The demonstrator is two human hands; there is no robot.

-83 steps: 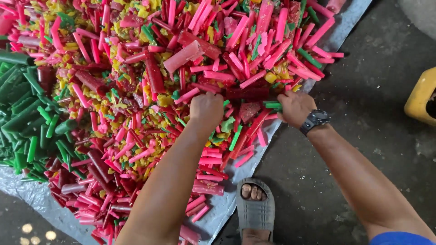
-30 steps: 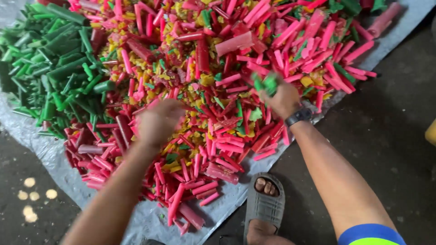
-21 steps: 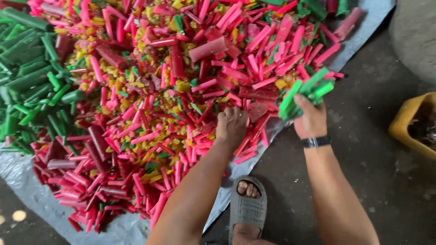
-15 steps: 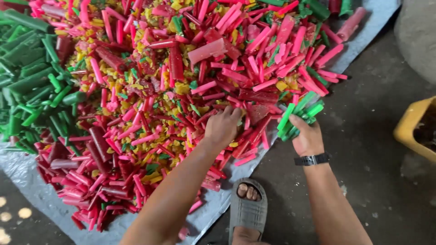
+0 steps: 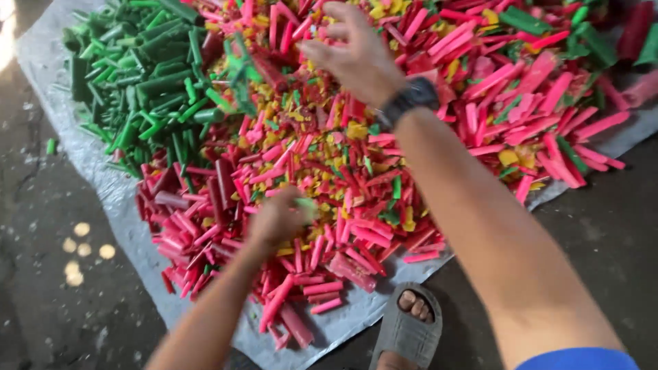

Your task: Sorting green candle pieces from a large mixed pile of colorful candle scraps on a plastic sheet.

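The left hand (image 5: 277,218) is low over the pink sticks (image 5: 329,240), its grip closed on a small green piece (image 5: 306,203). The right hand (image 5: 356,55), with a watch (image 5: 408,103), hangs above the mixed pile with the fingers spread and nothing in them. Some green sticks (image 5: 236,68) are in the air near the green heap (image 5: 137,75). All lies on a grey sheet (image 5: 96,171) on the floor.

A green piece (image 5: 306,203) is pinched in the left hand (image 5: 277,218) over the pink sticks (image 5: 343,236). The right hand (image 5: 356,55) is spread open above the mixed heap (image 5: 329,147).
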